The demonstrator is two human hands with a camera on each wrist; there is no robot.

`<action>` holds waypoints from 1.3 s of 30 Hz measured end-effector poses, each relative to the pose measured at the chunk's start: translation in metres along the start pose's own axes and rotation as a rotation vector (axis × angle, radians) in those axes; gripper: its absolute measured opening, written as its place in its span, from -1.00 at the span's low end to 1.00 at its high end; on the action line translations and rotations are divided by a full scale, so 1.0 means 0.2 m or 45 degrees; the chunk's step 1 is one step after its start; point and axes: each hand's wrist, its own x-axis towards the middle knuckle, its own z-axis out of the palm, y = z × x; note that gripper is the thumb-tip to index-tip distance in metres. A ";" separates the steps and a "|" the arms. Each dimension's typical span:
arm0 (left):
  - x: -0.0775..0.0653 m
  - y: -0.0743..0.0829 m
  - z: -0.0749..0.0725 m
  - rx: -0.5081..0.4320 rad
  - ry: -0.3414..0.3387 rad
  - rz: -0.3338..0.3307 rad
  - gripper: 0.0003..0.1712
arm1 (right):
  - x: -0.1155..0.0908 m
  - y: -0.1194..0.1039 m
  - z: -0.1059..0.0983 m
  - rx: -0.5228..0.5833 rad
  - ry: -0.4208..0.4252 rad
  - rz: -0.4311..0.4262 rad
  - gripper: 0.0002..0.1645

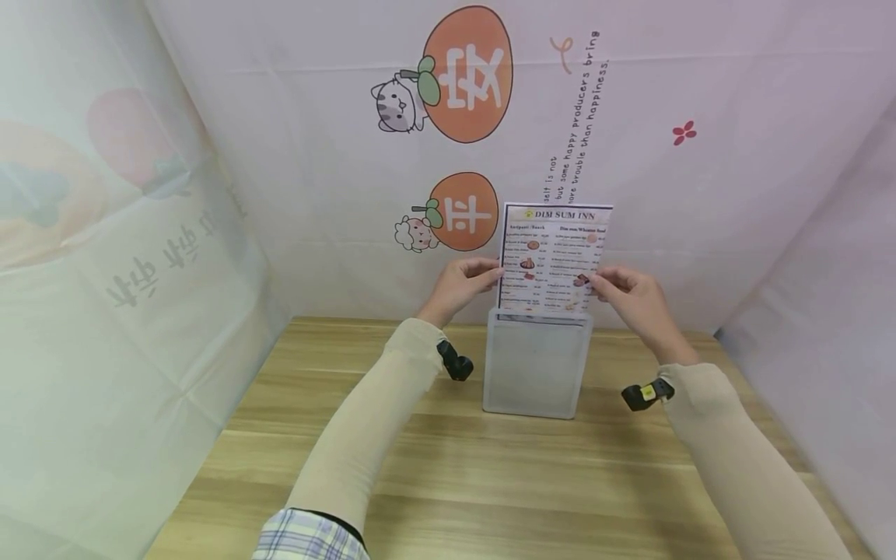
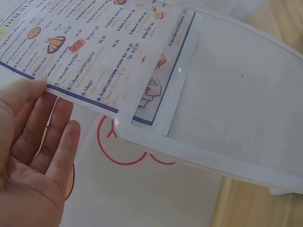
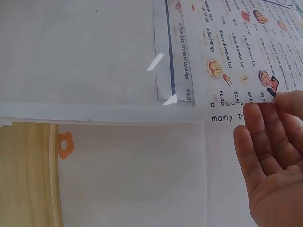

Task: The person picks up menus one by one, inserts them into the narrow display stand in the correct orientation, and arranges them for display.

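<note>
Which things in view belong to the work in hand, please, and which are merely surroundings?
Part of the work:
- menu sheet, its lower end inside the holder
- translucent holder
- both hands, left hand and right hand, pinching the sheet's side edges

Surroundings:
- wooden table
- printed cloth backdrop
- wrist cameras

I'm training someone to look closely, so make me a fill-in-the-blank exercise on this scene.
1. The heading on the menu sheet reads "DIM SUM ____".
2. The left hand pinches the sheet's left edge; the right hand pinches its ____ edge.
3. The sheet's lower end is ____ the clear holder, while the rest sticks out above.
4. The pattern on the tabletop looks like the grain of ____.

Missing words: INN; right; inside; wood.
</note>
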 end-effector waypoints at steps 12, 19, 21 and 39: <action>-0.02 -0.05 0.02 0.010 -0.014 -0.012 -0.69 | -0.02 0.06 0.02 0.014 -0.002 -0.009 -0.37; -0.04 -0.09 0.03 0.032 -0.003 -0.034 -0.69 | -0.04 0.09 0.03 -0.012 -0.023 0.013 -0.31; -0.04 -0.10 0.03 0.045 0.004 -0.043 -0.71 | -0.04 0.09 0.03 -0.021 -0.025 0.012 -0.30; -0.07 -0.15 0.04 0.143 0.024 -0.068 -0.75 | -0.07 0.11 0.05 -0.081 -0.040 -0.018 -0.31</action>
